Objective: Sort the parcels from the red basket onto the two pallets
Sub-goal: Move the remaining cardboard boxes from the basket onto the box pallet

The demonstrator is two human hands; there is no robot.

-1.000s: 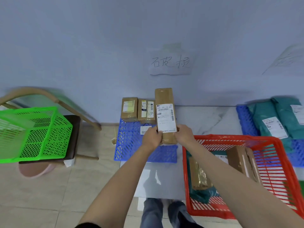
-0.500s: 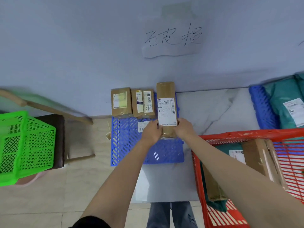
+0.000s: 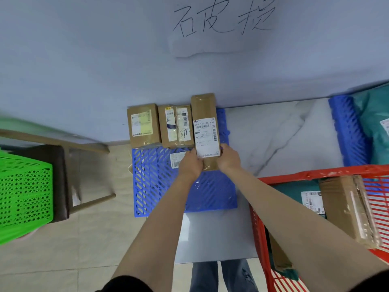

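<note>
Long brown cardboard parcel [image 3: 205, 131], rectangular, wrapped in glossy clear tape; white shipping label with barcodes covers its lower-middle face. It sits at the right end of the back row on the blue pallet [image 3: 160, 186], just beside a two-label box [image 3: 176, 125] marked "8732" by hand; whether its base rests on the pallet cannot be told.

Left hand [image 3: 190, 165] and right hand [image 3: 228, 159] are both closed on the parcel's near end, one on each long side, fingers wrapped over the edges.

Blue pallet: rigid plastic, open diagonal lattice, flat on the floor against the wall. A third box [image 3: 143, 125] with a yellow-white label stands at the row's left end. A loose white label [image 3: 176, 160] lies on the lattice.

Red basket [image 3: 257, 218], plastic mesh, at right: holds a taped brown box [image 3: 347, 209] and a teal soft bag [image 3: 294, 190]. Second blue pallet [image 3: 347, 131] at far right carries teal poly mailers [image 3: 376, 123].

Green mesh basket [image 3: 25, 192] sits on a dark-seated chair [image 3: 61, 182]. Handwritten paper sign [image 3: 223, 28] on the wall.
</note>
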